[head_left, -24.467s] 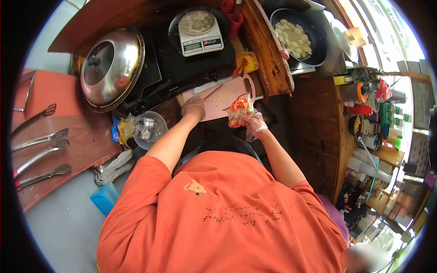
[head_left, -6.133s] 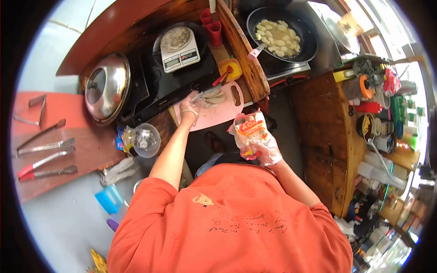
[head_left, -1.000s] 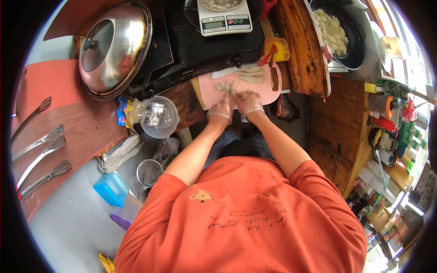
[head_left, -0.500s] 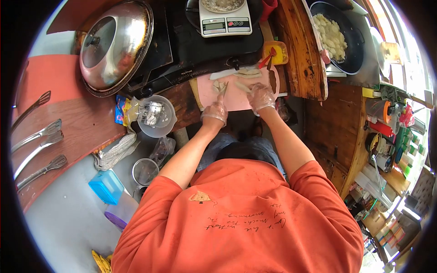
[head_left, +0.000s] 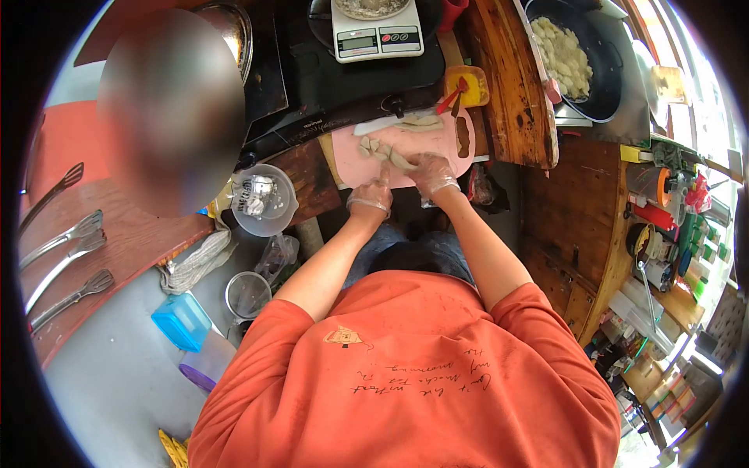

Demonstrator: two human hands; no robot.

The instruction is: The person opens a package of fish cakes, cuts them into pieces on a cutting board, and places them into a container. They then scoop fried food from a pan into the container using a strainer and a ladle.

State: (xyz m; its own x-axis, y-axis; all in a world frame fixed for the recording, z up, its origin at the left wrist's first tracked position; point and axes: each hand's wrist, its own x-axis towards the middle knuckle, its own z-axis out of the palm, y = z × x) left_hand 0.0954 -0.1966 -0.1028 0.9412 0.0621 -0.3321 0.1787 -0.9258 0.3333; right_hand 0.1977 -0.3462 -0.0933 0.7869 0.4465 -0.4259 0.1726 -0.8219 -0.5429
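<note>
My left hand (head_left: 370, 195), in a clear plastic glove, is at the front edge of the pink cutting board (head_left: 351, 165). Its fingers are drawn together beside small pale pieces (head_left: 373, 147) that look like dough; what they grip is too small to tell. My right hand (head_left: 431, 174), gloved too, is closed on the end of a pale dough strip (head_left: 401, 160) that slants up and left towards those pieces. Another pale strip (head_left: 420, 122) lies at the board's back, next to a long white object (head_left: 373, 125).
Behind the board are a black stove (head_left: 312, 101) and a white scale (head_left: 378, 39). A yellow container (head_left: 476, 84) with red-handled utensil stands back right. Farther right is a pan (head_left: 608, 78) of pale pieces; a clear bowl (head_left: 273, 210) sits left.
My right hand has moved left, nearer my left hand, and the strip by it now slants towards the small pieces. The view has shifted slightly; a blurred patch covers the domed lid.
</note>
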